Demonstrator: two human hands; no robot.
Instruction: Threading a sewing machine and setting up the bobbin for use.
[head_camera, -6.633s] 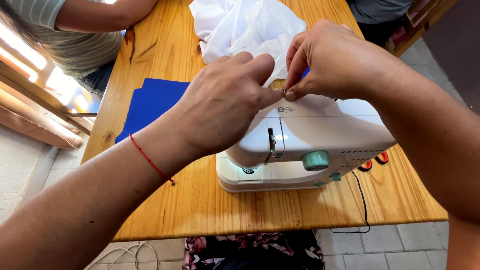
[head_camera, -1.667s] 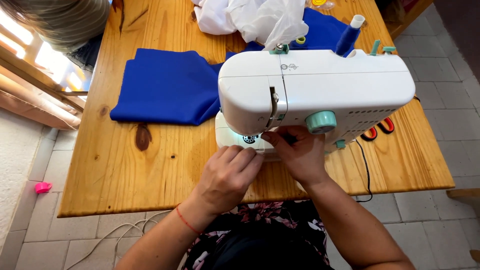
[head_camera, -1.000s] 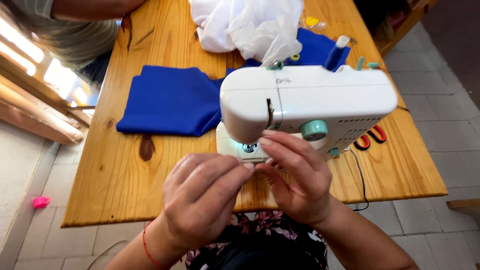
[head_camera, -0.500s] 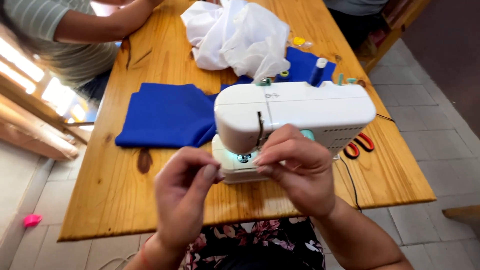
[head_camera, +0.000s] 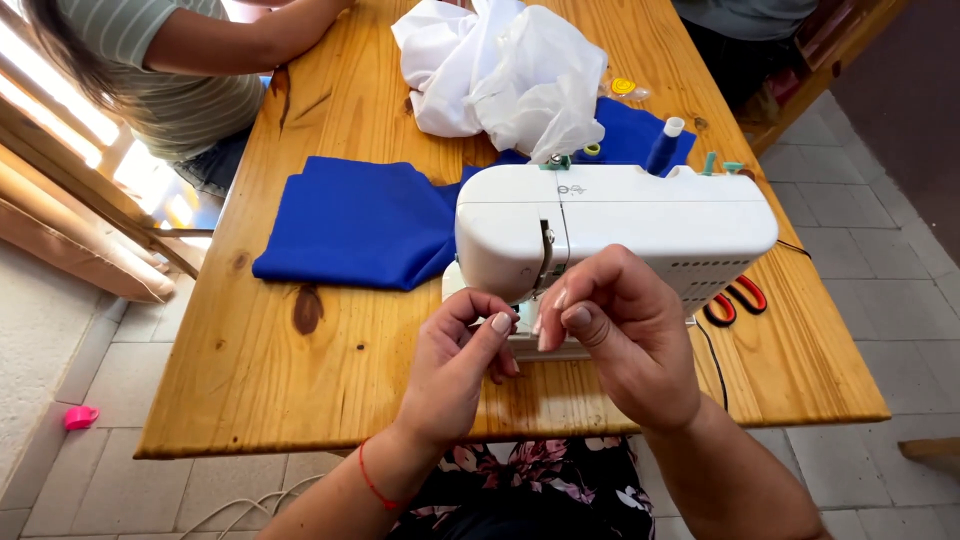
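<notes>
- Sewing machine (head_camera: 615, 225): white, on the wooden table (head_camera: 250, 390), near the front edge; needle end faces the person.
- Left hand (head_camera: 455, 365): raised in front of the machine, at 7 o'clock from its needle end. Thumb and forefinger pressed together, probably pinching a thread end, though the thread is too fine to make out.
- Right hand (head_camera: 620, 335): just at 3 o'clock of the left hand, fingertips drawn together near the needle area; what it grips I cannot tell.
- Blue cloth (head_camera: 350, 220): flat, at 9 o'clock of the machine, partly under it.
- White cloth (head_camera: 505, 75): heaped at 12 o'clock.
- Blue thread spool (head_camera: 663, 145): upright behind the machine.
- Red-handled scissors (head_camera: 735, 298): at 3 o'clock, half hidden.
- Risks, as judged: a thread end may slip or fray from a loose pinch; fingertips close to the needle could be pricked; both hands block the view of the needle eye.
</notes>
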